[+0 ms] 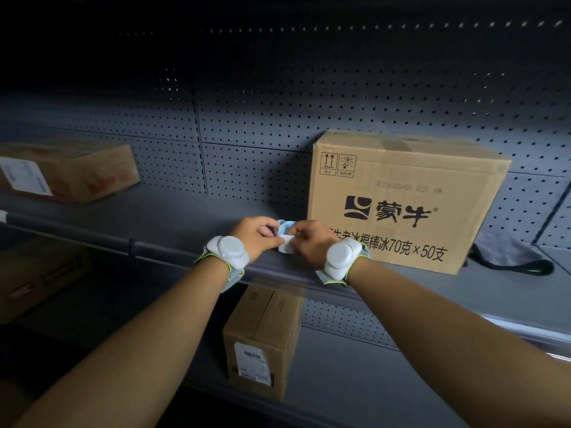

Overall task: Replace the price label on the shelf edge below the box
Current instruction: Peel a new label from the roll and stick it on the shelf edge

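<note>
A large cardboard box with black printing stands on the grey shelf, right of centre. Its front lower left corner is just behind my right hand. My left hand and right hand meet above the shelf edge, both pinching a small white and pale-blue price label held between the fingertips. The label is curled and partly hidden by my fingers. Both wrists wear white round devices on straps.
A flat cardboard box lies at the left of the same shelf. A dark grey cloth bag lies right of the large box. On the lower shelf stand a tall carton and another box. Perforated back panel behind.
</note>
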`<control>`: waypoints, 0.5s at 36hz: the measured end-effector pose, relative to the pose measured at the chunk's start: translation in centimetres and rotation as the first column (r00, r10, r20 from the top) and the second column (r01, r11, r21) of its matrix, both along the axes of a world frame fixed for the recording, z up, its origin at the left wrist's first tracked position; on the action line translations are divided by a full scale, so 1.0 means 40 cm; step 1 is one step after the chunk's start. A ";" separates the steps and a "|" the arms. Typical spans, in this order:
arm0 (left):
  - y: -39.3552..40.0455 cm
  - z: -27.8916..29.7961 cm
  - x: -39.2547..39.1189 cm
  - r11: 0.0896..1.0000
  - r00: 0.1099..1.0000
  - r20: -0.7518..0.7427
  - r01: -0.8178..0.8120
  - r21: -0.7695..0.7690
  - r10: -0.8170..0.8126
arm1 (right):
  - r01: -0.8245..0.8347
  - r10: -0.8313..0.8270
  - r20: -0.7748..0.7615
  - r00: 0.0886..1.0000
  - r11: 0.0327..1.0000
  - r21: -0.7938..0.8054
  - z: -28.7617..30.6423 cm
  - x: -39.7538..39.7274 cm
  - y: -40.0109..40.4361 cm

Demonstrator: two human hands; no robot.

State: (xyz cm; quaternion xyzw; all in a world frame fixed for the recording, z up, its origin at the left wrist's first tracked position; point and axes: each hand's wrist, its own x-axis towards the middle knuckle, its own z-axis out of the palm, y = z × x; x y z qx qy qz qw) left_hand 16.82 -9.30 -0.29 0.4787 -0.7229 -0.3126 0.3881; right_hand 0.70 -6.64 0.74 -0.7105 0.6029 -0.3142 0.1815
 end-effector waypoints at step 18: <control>0.007 -0.001 -0.009 0.999 0.996 0.081 -0.038 0.024 0.036 | -0.007 0.006 0.026 1.000 0.999 0.051 0.006 -0.002 0.020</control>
